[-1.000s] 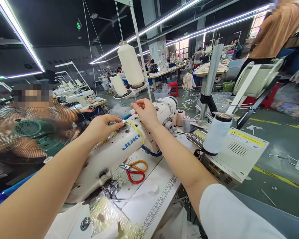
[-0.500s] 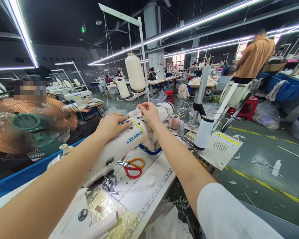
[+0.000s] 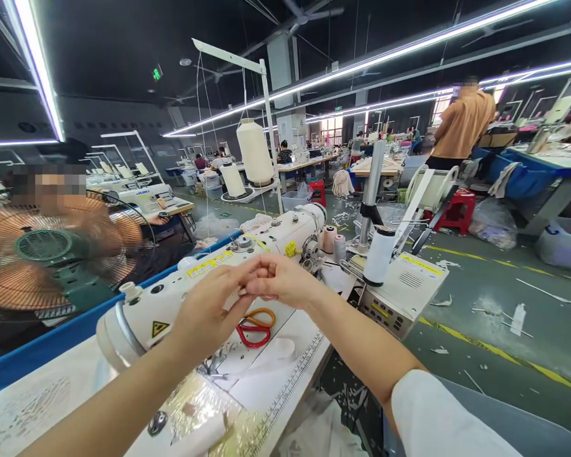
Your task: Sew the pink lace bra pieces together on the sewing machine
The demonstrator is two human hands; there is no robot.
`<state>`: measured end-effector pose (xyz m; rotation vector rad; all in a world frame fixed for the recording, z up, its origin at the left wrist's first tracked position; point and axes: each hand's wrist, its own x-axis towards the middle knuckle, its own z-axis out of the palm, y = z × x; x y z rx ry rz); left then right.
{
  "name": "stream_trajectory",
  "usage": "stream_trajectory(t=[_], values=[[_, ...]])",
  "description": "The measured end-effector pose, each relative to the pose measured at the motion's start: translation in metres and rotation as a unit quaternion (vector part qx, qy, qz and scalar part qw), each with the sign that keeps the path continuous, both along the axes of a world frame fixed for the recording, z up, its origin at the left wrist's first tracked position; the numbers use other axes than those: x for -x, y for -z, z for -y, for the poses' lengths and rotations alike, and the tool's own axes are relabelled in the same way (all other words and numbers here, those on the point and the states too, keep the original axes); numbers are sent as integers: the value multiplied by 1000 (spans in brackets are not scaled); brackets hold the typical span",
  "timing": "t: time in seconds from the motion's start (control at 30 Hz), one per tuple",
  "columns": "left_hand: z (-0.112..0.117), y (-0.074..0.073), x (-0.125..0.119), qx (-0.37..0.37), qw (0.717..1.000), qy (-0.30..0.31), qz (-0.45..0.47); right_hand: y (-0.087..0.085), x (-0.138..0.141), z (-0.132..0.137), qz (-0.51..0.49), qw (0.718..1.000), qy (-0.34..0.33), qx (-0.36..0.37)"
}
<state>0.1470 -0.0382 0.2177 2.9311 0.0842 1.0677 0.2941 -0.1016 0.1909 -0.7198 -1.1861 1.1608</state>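
Working at a white tabletop [image 3: 266, 387], over a white sewing machine [image 3: 171, 285] set along the far side of it. Partly covering that machine from view with both hands. Beyond, on a white thread stand [image 3: 270, 114], see a large cone [image 3: 255, 152] just beside a small cone [image 3: 232, 180].

Holding the left hand [image 3: 214, 301] and the right hand [image 3: 285, 280] together before the machine, raised over the tabletop, with fingertips meeting. Bending the fingers and bringing them close as in a pinch, neither balled into fists nor spread loose. Cannot tell whether grasping anything: too small, or too hidden, to make out.

Judging by that pinch, likely busy with a fine fingertip step rather than with shifting anything large. Next, would probably call for a light, steady touch from both hands, and for a clear look at the meeting fingertips before parting them. Also calls for minding the scissors [image 3: 257, 328], just below the hands in view, lying on the tabletop with orange and red handles showing. Smallest, find a round metal part [image 3: 157, 423] lower down, well apart from the fingertips.
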Motion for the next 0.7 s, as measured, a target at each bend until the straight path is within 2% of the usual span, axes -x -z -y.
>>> stream_trajectory(t=[0.07, 0.17, 0.23, 0.3, 0.37, 0.43, 0.53, 0.7], values=[[-3, -13, -5, 50, 999, -16, 10, -8, -7, -6, -1, 1000, 7, -18], [-18, -39, -22, 118, 992, -42, 13, -25, -27, -17, 84, 989, 93, -76], [-35, -53, -34, 157, 985, -64, -45, -35, -45, -24, 169, 968, 158, -98], [-55, -60, -44, 168, 973, -85, -131, -41, -62, -31, 244, 945, 209, -66], [-72, -60, -48, 159, 962, -102, -196, -43, -76, -38, 302, 923, 240, -8], [-85, -57, -49, 145, 958, -118, -219, -43, -84, -46, 348, 902, 255, 36], [-96, -51, -48, 114, 955, -147, -232, -43, -89, -59, 398, 872, 280, 60], [-102, -49, -47, 70, 943, -191, -264, -50, -89, -76, 514, 798, 299, 93]])
